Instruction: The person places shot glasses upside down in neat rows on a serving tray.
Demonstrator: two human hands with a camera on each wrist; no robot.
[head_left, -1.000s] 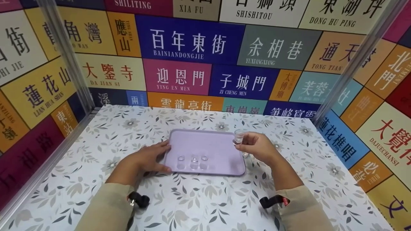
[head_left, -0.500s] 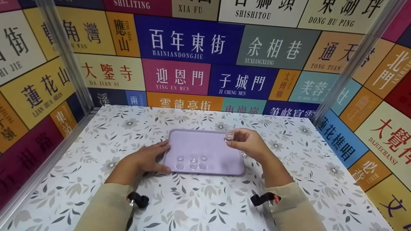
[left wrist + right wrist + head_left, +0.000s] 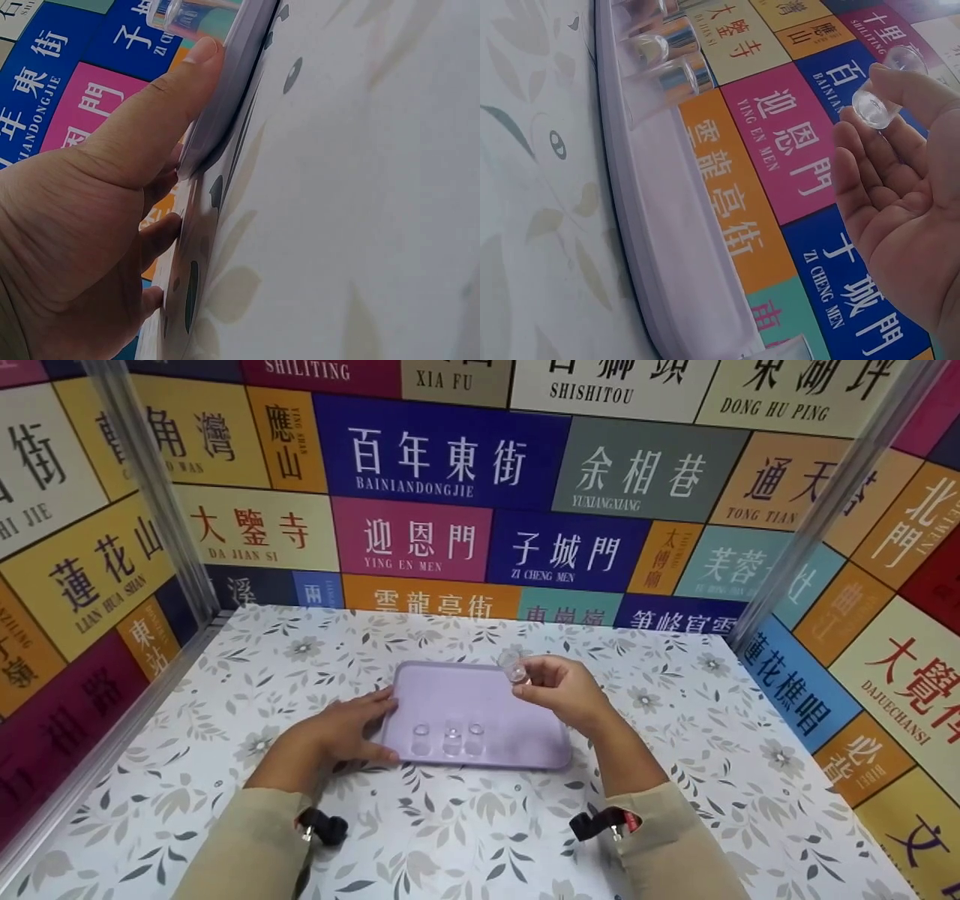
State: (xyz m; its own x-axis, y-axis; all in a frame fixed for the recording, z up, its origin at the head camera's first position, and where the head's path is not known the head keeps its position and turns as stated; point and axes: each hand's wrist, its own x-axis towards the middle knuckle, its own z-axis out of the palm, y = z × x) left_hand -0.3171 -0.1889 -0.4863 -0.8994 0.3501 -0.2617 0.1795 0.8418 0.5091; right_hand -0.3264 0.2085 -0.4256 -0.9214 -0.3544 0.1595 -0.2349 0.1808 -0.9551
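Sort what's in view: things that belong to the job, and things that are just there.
Likely the job's: clear cup held in the right hand; three more cups on the purple tray, which the left hand touches; another cup, partly seen.

Just there: floral tabletop; sign-covered walls; black wrist bands.

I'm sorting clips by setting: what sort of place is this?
Probably a partitioned booth: colourful wall panels lettered in Chinese and Latin script, metal-looking corner posts, and a floral-patterned tabletop set between them.
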